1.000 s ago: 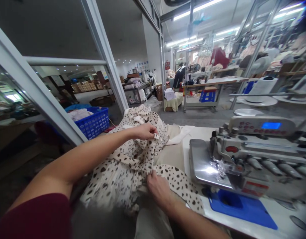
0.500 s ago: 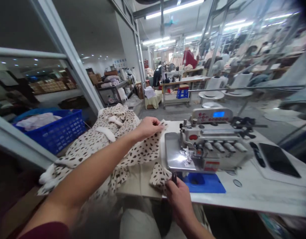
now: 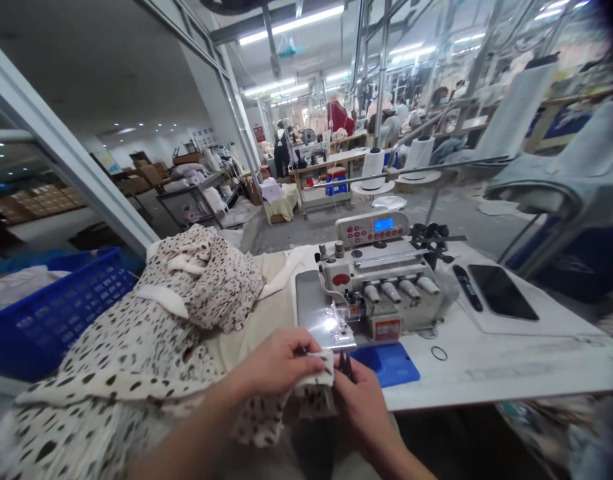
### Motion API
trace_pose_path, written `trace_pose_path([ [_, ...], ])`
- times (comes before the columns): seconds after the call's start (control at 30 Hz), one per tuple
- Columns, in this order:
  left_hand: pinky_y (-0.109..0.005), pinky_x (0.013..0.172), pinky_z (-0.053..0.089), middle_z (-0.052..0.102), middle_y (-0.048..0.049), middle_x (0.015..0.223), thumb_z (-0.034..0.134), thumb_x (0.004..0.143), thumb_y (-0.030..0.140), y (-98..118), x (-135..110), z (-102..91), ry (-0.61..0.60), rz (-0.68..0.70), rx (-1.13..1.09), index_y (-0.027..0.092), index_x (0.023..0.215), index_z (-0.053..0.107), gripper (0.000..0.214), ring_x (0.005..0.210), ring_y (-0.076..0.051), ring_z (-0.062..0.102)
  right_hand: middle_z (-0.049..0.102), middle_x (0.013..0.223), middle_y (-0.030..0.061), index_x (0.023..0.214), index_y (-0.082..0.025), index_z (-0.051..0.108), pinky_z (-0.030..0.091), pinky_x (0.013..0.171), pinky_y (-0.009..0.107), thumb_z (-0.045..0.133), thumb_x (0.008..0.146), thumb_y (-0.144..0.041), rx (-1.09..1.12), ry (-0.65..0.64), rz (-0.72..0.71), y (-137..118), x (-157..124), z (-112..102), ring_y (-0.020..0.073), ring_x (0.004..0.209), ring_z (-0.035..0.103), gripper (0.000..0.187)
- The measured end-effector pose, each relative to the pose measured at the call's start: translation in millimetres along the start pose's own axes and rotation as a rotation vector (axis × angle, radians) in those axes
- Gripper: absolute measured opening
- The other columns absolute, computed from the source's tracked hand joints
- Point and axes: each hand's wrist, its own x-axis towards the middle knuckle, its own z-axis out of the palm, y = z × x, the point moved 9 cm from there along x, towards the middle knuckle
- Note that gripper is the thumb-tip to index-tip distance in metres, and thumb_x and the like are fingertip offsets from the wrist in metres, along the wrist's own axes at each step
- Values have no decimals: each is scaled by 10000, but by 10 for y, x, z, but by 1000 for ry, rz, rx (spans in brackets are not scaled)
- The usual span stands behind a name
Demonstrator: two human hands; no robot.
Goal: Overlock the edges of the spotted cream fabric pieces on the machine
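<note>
A pile of cream fabric with dark spots (image 3: 151, 333) lies over the left part of the white sewing table (image 3: 511, 360). My left hand (image 3: 279, 360) is closed, pinching an edge of this spotted fabric near the table's front edge. My right hand (image 3: 359, 400) is closed beside it, holding a small dark tool (image 3: 345, 363) that I take for thread snips, its tip against the same fabric edge. The overlock sewing machine (image 3: 381, 283) stands just behind both hands.
A blue plastic basket (image 3: 51, 313) with cloth stands at the left. A dark phone (image 3: 501, 291) and a black pen-like object (image 3: 467, 287) lie right of the machine. Thread cones (image 3: 374, 167) stand behind. Other people work at distant tables (image 3: 326, 167).
My left hand has drawn the fabric edge back from beside the machine to the table's front, meeting my right hand. The view has swung to the right.
</note>
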Motion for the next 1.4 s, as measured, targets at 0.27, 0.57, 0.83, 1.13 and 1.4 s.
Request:
trace_pose_path([
  [0.27,-232,672,434,677,14,803,709,801,354,-109,49,-4,127,-38,-12,185,857,685,179,745,-139,574,644,661,16,859,-141,745,426,530,234,760,726,-490,-32,62,7,-52,24,-28,152,583,526,373],
  [0.57,-236,661,434,652,7,809,698,805,345,-172,23,14,160,-40,-3,194,859,656,166,749,-143,570,630,621,4,859,-143,744,441,529,240,765,717,-468,-1,170,-37,19,-6,-79,149,563,535,356],
  [0.83,-273,781,476,651,-29,948,623,870,302,-57,-2,55,151,91,-3,220,1036,609,186,873,-170,585,658,674,23,817,-159,744,485,610,268,737,738,-472,-98,165,-130,-143,-26,-119,185,658,575,323],
  [1.13,-238,675,449,638,4,809,636,879,309,160,68,-23,141,203,-8,200,962,625,137,729,-135,566,601,682,-1,877,-144,727,420,595,257,769,755,-471,-213,10,-161,-355,36,-100,144,621,480,352],
  [1.4,-244,696,463,685,-18,819,745,807,384,58,178,27,96,155,-107,180,896,678,233,755,-152,593,569,685,-7,789,-141,690,376,613,247,699,838,-481,-308,40,-178,-465,60,-114,143,661,449,344],
])
